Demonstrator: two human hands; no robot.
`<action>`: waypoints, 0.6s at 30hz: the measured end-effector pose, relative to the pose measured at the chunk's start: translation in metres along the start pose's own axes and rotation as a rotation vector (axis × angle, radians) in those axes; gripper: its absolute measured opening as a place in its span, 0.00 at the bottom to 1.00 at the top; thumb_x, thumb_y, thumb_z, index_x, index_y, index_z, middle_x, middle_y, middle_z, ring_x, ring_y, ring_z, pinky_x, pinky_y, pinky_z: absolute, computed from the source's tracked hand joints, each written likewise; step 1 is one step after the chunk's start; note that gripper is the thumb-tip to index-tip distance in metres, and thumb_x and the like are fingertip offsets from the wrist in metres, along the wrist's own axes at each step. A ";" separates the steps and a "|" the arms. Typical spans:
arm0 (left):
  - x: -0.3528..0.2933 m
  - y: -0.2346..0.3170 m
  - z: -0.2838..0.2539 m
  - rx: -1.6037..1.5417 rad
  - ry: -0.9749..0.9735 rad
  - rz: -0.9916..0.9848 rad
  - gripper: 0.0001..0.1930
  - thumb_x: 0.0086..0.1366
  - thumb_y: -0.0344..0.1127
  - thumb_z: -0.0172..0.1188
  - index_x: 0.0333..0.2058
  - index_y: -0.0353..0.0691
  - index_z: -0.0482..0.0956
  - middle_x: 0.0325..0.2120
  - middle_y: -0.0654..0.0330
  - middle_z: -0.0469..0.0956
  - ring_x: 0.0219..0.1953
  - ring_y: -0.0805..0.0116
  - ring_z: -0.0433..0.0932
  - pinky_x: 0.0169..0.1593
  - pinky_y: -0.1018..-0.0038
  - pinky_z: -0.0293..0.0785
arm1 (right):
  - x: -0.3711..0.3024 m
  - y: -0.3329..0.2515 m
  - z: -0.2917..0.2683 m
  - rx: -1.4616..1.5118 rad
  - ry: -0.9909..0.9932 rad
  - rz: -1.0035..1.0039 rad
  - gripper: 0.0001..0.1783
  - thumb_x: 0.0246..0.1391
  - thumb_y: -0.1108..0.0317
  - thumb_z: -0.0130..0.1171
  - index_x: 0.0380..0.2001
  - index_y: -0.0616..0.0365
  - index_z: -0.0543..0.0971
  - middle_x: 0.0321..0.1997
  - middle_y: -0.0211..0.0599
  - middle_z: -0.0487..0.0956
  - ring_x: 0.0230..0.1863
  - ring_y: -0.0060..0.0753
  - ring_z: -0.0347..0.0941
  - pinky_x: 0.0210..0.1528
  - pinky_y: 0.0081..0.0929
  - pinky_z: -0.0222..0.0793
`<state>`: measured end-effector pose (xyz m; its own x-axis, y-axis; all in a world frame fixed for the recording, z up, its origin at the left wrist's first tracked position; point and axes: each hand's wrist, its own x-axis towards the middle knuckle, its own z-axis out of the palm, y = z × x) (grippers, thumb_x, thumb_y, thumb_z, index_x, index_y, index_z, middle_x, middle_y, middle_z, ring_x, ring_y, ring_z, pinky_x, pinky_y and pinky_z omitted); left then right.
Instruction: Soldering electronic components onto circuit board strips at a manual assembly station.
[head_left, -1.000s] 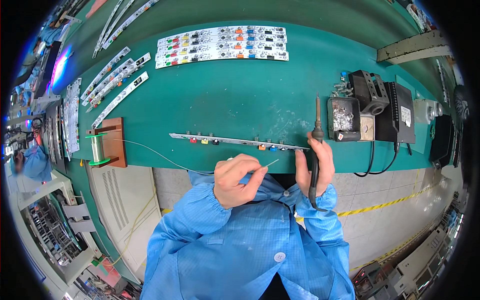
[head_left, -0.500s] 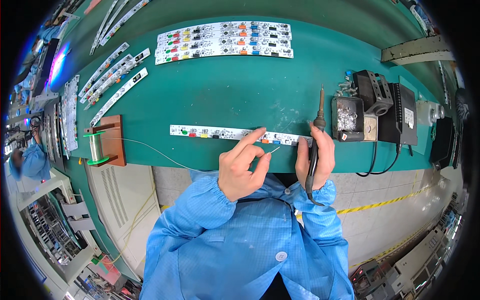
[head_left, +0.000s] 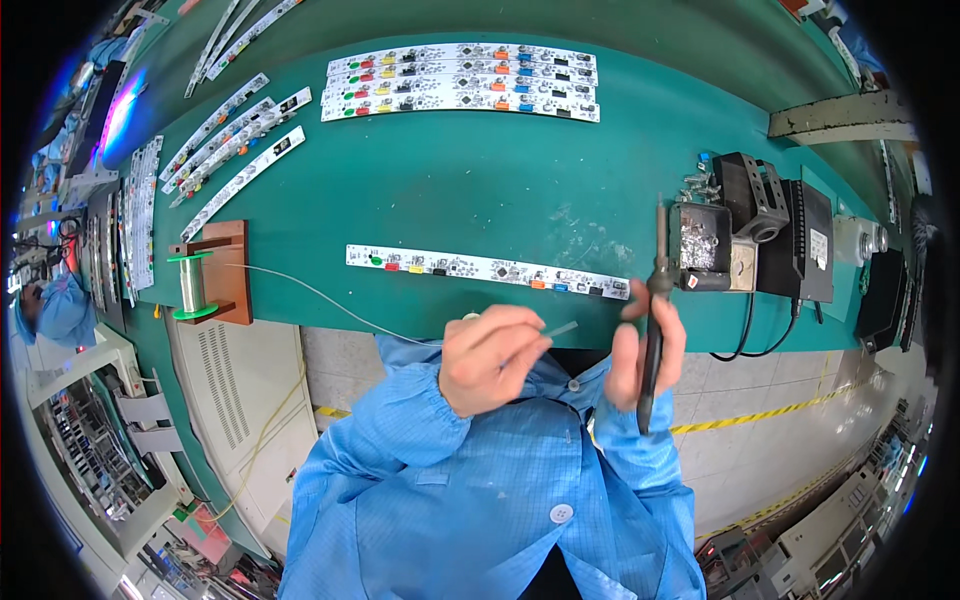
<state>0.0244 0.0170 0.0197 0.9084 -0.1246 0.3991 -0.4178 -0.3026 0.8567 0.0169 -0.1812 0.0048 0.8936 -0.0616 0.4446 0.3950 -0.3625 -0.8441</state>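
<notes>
Left hand (head_left: pixel 493 360): fingers pinch and partly hide a wire (head_left: pixel 350 312), tip blurred. Right hand (head_left: pixel 671 348): fingers grasp a soldering iron (head_left: pixel 654 325). A circuit strip (head_left: pixel 488 270) lies beyond them on the surface (head_left: pixel 450 190)

White circuit board (head_left: pixel 476 268), green tabletop (head_left: pixel 420 190), blue grid-patterned coat (head_left: pixel 440 525)

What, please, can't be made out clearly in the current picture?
All in the head view:
The solder wire within the left hand: hidden by that hand.
Part of the right hand: covered by the soldering iron.
Fine details on the circuit board: too small.
Upper-left boards: cut off by the picture's upper edge.
</notes>
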 end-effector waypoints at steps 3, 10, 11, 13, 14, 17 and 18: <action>-0.001 0.015 0.002 -0.042 -0.082 0.067 0.09 0.43 0.21 0.69 0.25 0.34 0.79 0.29 0.57 0.80 0.23 0.66 0.79 0.23 0.74 0.72 | -0.012 -0.027 0.003 0.247 -0.146 0.056 0.27 0.55 0.78 0.55 0.58 0.57 0.63 0.49 0.62 0.74 0.32 0.30 0.72 0.42 0.34 0.70; -0.002 0.020 0.003 -0.081 -0.112 0.052 0.09 0.43 0.18 0.66 0.26 0.34 0.79 0.28 0.57 0.80 0.23 0.65 0.79 0.22 0.74 0.72 | -0.012 -0.029 0.010 0.187 -0.117 0.027 0.28 0.54 0.86 0.51 0.57 0.56 0.64 0.48 0.65 0.74 0.28 0.22 0.70 0.30 0.22 0.70; -0.002 0.020 0.000 -0.070 -0.112 0.057 0.09 0.43 0.18 0.65 0.26 0.34 0.79 0.28 0.56 0.80 0.23 0.66 0.79 0.22 0.74 0.72 | -0.012 -0.026 0.010 0.150 -0.054 0.018 0.27 0.54 0.87 0.50 0.57 0.57 0.64 0.48 0.64 0.75 0.27 0.24 0.70 0.29 0.22 0.69; 0.001 0.017 -0.013 -0.053 -0.061 0.023 0.09 0.43 0.17 0.64 0.25 0.34 0.78 0.28 0.56 0.80 0.22 0.66 0.78 0.22 0.75 0.72 | -0.011 -0.024 0.005 0.060 0.063 0.034 0.24 0.57 0.82 0.48 0.57 0.59 0.64 0.46 0.62 0.76 0.29 0.30 0.71 0.32 0.27 0.71; 0.002 0.014 -0.020 -0.034 -0.014 -0.011 0.08 0.44 0.17 0.63 0.24 0.34 0.78 0.28 0.55 0.80 0.22 0.67 0.78 0.23 0.76 0.71 | -0.010 -0.024 0.001 0.059 0.059 0.033 0.24 0.57 0.82 0.48 0.57 0.59 0.64 0.46 0.62 0.76 0.29 0.30 0.71 0.32 0.27 0.71; 0.010 0.000 -0.031 0.047 0.071 -0.080 0.07 0.45 0.19 0.63 0.22 0.36 0.75 0.28 0.58 0.79 0.21 0.66 0.78 0.22 0.75 0.71 | -0.005 -0.032 -0.005 -0.030 -0.053 -0.072 0.20 0.60 0.70 0.49 0.55 0.62 0.67 0.46 0.58 0.76 0.37 0.38 0.72 0.42 0.37 0.71; 0.013 -0.005 -0.032 0.062 0.057 -0.074 0.07 0.45 0.20 0.63 0.21 0.37 0.73 0.32 0.57 0.80 0.19 0.66 0.77 0.21 0.75 0.71 | -0.002 -0.041 -0.005 -0.142 -0.118 -0.096 0.19 0.57 0.71 0.52 0.52 0.63 0.68 0.45 0.58 0.75 0.37 0.41 0.72 0.41 0.38 0.70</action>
<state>0.0376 0.0476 0.0313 0.9337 -0.0459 0.3550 -0.3463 -0.3669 0.8634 -0.0019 -0.1707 0.0401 0.8756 0.0859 0.4754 0.4526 -0.4896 -0.7452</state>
